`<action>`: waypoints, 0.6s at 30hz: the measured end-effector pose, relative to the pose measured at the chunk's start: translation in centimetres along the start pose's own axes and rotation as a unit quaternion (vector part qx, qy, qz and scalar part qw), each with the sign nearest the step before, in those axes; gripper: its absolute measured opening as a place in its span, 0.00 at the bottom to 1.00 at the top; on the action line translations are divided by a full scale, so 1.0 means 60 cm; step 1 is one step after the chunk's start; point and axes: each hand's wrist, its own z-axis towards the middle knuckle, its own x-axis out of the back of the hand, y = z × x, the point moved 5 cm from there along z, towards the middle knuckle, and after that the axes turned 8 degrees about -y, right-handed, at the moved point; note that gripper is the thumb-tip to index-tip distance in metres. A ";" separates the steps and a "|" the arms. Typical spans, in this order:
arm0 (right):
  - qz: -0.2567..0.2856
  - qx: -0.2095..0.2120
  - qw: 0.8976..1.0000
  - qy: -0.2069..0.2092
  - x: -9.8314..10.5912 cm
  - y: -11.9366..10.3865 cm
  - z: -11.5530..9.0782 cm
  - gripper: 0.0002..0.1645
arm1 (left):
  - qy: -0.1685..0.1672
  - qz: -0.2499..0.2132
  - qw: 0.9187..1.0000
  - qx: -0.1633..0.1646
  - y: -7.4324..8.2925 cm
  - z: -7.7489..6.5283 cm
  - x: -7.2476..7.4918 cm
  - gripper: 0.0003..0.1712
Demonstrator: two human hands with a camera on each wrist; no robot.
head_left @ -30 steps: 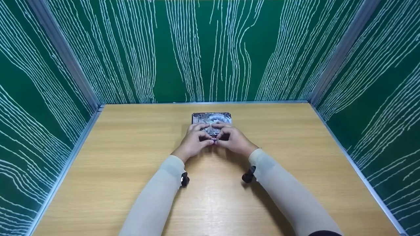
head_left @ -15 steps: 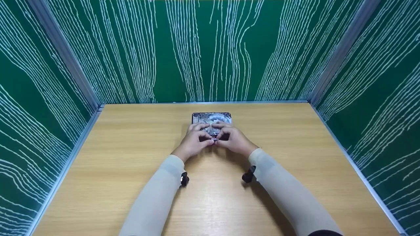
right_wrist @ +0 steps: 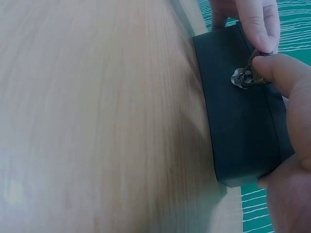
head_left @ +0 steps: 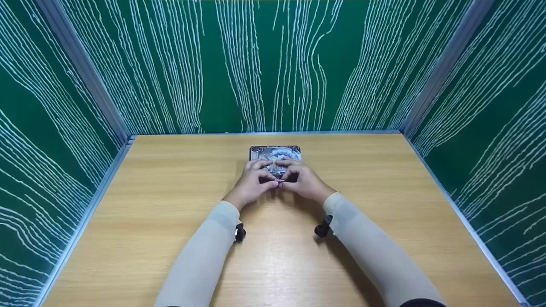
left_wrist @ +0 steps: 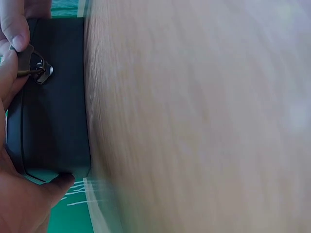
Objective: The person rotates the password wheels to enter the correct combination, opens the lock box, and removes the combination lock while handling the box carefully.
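Observation:
A small dark box point(head_left: 279, 152) with a patterned picture on its lid stands on the table near the back. Its plain black front point(left_wrist: 56, 116) carries a metal clasp point(left_wrist: 43, 72) with a ring-like brass-coloured piece. My left hand point(head_left: 252, 184) and right hand point(head_left: 306, 181) meet at that front. Thumb and forefinger of each pinch the clasp's loose metal piece, while other fingers rest on the lid and sides. In the right wrist view both thumbs press close to the clasp point(right_wrist: 241, 77), partly hiding it. The lid appears down.
A wooden table point(head_left: 273, 256) spreads around the box. Green panels with white wavy lines point(head_left: 273, 64) wall it at the back and sides, with metal posts point(head_left: 85, 72) at the corners. Small black cameras sit on both wrists.

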 end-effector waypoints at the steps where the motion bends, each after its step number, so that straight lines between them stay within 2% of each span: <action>1: 0.002 0.001 1.000 0.000 0.000 0.000 0.000 0.08 | 0.000 0.000 1.000 -0.002 0.000 0.000 0.000 0.06; 7: 0.014 0.001 1.000 -0.003 0.000 0.001 0.001 0.07 | 0.002 0.007 1.000 -0.016 0.001 -0.001 0.000 0.06; 18: 0.011 -0.006 1.000 0.000 0.001 0.001 0.002 0.08 | 0.004 0.005 1.000 -0.003 -0.001 0.002 -0.001 0.05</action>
